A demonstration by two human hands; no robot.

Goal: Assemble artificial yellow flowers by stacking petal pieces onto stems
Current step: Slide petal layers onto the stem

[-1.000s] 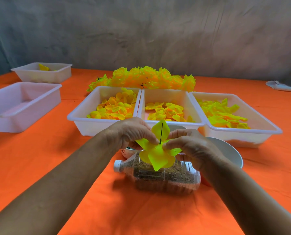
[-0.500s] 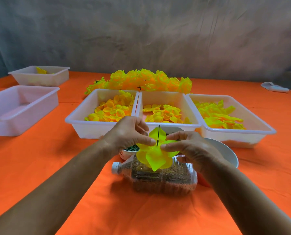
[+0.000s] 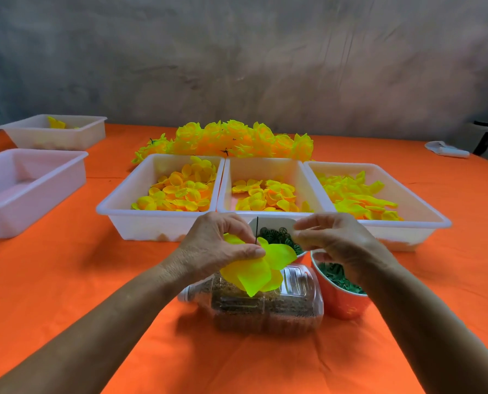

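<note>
right hand (image 3: pixel 332 240) pulled off petals (image 3: pixel 258 268), pinched empty | left hand (image 3: pixel 220 245) pinches petals | stem (image 3: pixel 257 230) upright

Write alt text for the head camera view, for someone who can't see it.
A left hand pinches a yellow petal piece threaded on a thin dark stem above a plastic bottle lying on its side, while the right hand hovers beside it with fingers curled. Behind, on an orange table, three white trays hold yellow petals, with finished flowers beyond.
</note>
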